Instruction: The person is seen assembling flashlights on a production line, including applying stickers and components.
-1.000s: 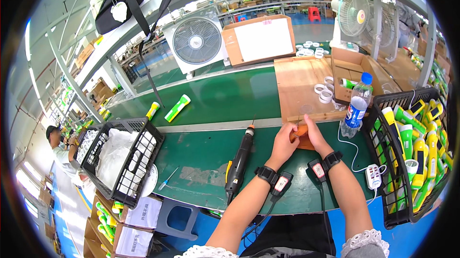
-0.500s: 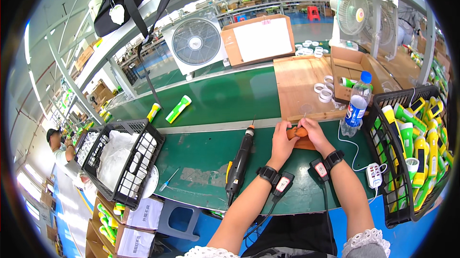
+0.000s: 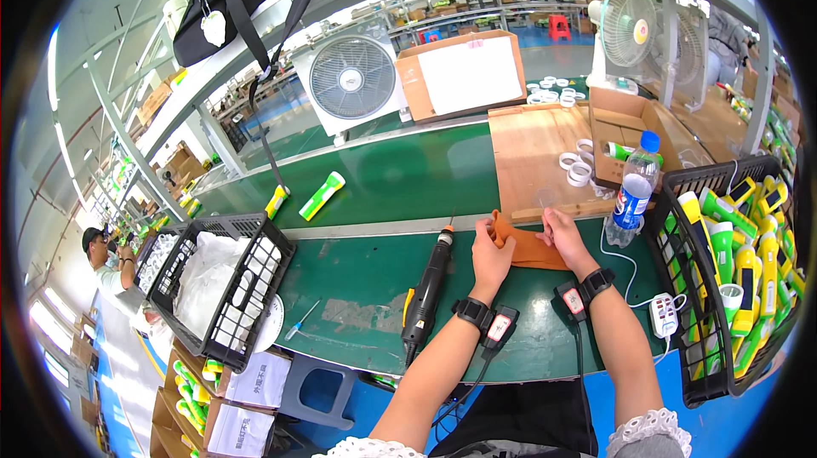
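My left hand is closed on a bunched end of an orange cloth, and the rest of the cloth spreads flat on the green bench toward my right hand. Over the cloth's far right edge my right hand is closed, fingertips together; whatever they pinch is too small or hidden to make out. Just beyond those fingertips, a clear round disc shows against the wooden board. Left of my hands lies a black electric screwdriver with an orange collar, its tip pointing away.
To the right stand a blue-capped bottle, a white charging hub with cables, and a black crate full of flashlights. Another black crate holds plastic bags at left. A green-and-white flashlight lies on the conveyor.
My hands have moved apart. The orange cloth, bunched between both hands before, now lies spread, with only its left end gathered in my left hand.
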The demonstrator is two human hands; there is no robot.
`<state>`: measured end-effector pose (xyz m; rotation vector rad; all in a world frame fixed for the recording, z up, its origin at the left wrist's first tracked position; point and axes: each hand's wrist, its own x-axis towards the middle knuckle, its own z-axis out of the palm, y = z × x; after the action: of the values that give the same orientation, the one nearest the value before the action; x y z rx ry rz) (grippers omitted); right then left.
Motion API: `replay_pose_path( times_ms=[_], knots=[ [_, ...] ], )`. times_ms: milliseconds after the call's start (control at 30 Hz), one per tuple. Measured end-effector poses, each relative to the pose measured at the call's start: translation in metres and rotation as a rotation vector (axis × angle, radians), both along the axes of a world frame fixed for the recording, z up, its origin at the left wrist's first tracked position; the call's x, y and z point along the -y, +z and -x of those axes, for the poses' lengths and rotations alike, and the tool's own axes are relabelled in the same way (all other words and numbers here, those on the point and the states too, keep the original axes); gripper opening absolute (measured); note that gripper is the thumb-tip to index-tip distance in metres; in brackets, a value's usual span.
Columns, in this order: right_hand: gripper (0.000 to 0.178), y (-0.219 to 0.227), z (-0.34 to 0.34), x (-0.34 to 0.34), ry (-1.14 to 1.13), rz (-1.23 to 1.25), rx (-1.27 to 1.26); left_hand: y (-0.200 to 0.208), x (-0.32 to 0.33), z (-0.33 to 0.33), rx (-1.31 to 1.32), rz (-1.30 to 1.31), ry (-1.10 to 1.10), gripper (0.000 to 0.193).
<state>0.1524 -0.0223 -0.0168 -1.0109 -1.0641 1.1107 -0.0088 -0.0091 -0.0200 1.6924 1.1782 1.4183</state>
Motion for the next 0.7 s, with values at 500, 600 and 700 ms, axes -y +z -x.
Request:
replay_pose_path(
  times_ms=[500, 600, 700],
  knots=[
    [0.039, -0.003, 0.005, -0.003, 0.055, 0.0, 0.178, -0.011, 0.002, 0.007, -0.687, -0.212, -0.317, 0.034],
    [0.039, -0.004, 0.0, -0.002, 0.03, 0.005, 0.157, -0.003, 0.011, 0.001, -0.923, -0.154, -0.284, 0.043],
    [0.04, 0.002, 0.003, 0.002, 0.014, -0.027, 0.139, -0.003, 0.012, -0.001, -1.074, -0.093, -0.282, 0.049]
  ],
)
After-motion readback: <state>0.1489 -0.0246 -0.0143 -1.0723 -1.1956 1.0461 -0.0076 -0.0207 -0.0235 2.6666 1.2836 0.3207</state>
